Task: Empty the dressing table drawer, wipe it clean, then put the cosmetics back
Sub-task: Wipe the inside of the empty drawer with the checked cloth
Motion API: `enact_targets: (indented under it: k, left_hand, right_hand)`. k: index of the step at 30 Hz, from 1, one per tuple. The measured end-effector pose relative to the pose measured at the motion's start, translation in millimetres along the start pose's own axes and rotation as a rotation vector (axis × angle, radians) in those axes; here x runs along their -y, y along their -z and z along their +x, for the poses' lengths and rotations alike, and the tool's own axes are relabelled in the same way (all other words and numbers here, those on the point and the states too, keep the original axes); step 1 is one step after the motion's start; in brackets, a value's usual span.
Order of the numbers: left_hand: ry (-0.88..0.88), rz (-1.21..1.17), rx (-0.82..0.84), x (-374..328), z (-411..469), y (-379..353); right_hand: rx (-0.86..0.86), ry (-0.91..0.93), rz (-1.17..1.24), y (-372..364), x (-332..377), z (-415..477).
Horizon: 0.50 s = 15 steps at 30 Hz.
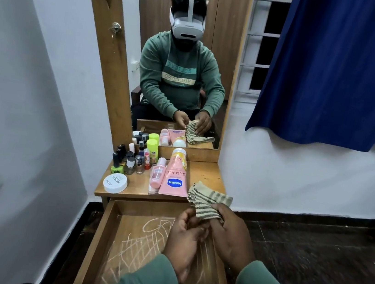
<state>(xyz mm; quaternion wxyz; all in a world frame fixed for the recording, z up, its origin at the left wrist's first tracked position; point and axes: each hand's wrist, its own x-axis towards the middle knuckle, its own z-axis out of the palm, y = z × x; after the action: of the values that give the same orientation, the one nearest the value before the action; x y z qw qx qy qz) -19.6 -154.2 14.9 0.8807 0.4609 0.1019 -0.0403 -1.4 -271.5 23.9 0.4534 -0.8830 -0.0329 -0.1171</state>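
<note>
Both hands (186,235) (229,234) gripping cloth (207,198), above open drawer (98,237)

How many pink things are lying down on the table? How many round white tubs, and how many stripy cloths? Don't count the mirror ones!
Pink things lying down: 2, the large pink Vaseline tube and the small pink plastic bottle
Round white tubs: 1, the flat white lidded tub
Stripy cloths: 1, the green-and-cream striped cloth
Total: 4
</note>
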Motion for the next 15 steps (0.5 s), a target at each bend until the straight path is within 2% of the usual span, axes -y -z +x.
enact_targets:
  k: [3,5,10,15]
  left_hand:
    - [-0.032,0.118,0.029,0,-15,10]
    - [-0.055,0.194,0.071,-3,-25,19]
    - [-0.01,0.389,0.168,-18,-31,48]
    - [0.031,0.703,0.238,-41,-22,89]
  right_hand:
    - [0.048,-0.13,0.272,-5,8,-12]
    - [0.115,-0.13,0.343,-11,11,-17]
    - [0.179,-0.261,0.318,-28,13,-14]
    - [-0.004,-0.387,0.098,-49,9,7]
